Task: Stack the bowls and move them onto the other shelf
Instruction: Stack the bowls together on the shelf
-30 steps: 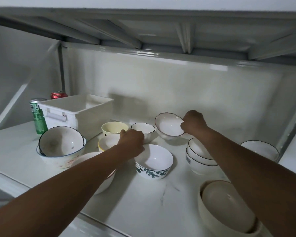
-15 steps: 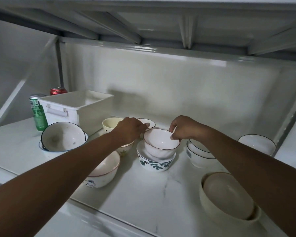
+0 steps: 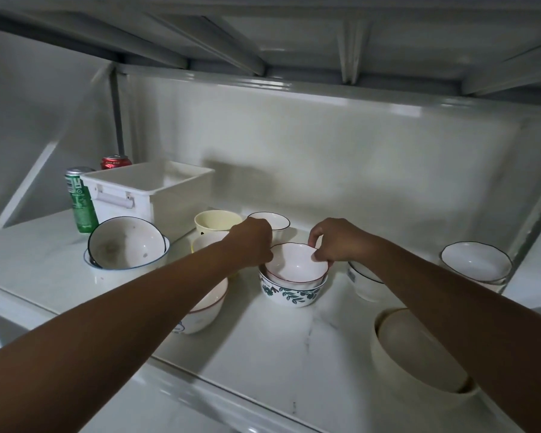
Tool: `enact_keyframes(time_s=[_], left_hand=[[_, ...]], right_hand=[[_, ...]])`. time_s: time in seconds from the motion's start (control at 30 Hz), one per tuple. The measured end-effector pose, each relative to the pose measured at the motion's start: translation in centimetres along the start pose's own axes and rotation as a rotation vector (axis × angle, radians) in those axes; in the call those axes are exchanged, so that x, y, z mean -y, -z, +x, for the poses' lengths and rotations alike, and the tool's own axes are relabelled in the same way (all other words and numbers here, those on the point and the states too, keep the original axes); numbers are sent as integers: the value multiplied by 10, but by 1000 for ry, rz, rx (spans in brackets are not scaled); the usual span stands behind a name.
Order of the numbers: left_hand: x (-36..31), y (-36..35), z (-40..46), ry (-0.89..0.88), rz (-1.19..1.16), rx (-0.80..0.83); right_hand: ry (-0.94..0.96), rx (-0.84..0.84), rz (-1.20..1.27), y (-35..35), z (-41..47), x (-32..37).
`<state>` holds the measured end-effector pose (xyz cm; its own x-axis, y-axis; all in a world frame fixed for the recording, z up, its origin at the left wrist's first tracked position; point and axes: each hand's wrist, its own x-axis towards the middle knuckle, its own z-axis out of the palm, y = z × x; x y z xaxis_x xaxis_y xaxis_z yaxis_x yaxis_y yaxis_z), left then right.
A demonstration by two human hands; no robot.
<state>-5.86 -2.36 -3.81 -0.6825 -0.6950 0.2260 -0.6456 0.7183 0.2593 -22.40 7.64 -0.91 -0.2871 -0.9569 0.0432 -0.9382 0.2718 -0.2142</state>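
Both hands on red-rimmed white bowl

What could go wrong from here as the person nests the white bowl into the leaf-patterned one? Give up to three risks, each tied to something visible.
1. The right hand pinches the white bowl by its rim only; it might slip and chip against the leaf bowl.
2. The left hand sits low among crowded bowls; the forearm passes over the red-rimmed bowl and could knock it.
3. The cream bowls sit near the shelf's front edge, under the right arm, and could be nudged off.
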Motion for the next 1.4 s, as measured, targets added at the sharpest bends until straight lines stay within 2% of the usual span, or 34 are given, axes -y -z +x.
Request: enact_keyframes(time_s=[0.2,0.43,0.73,0.87,1.03,1.1,1.2,1.27,1.4], left_hand=[[-6,-3,-6,17,90,-69],[-4,-4,-12,15,79,-101],[-2,3,-24,1,14,-59],[11,14,-29,2,-55,-164],[68,49,-48,164,-144,-306],[104,64,-61,267,-157,-377],[162,78,-75,418,-40,-501],[194,81,-79,485,-2,-486],[231,71,-79,506,-31,-280]], right_hand=[[157,-23,-142,-9,9,-11],[194,-15,-418,-18,20,-15],[255,-23,-545,-29,29,-21],[269,-14,-624,-25,27,-14],[210,66,-579,-10,28,0],[171,30,-490,-4,33,8],[127,-21,-361,2,41,21],[117,-22,-260,3,46,28],[130,-11,-186,2,55,44]])
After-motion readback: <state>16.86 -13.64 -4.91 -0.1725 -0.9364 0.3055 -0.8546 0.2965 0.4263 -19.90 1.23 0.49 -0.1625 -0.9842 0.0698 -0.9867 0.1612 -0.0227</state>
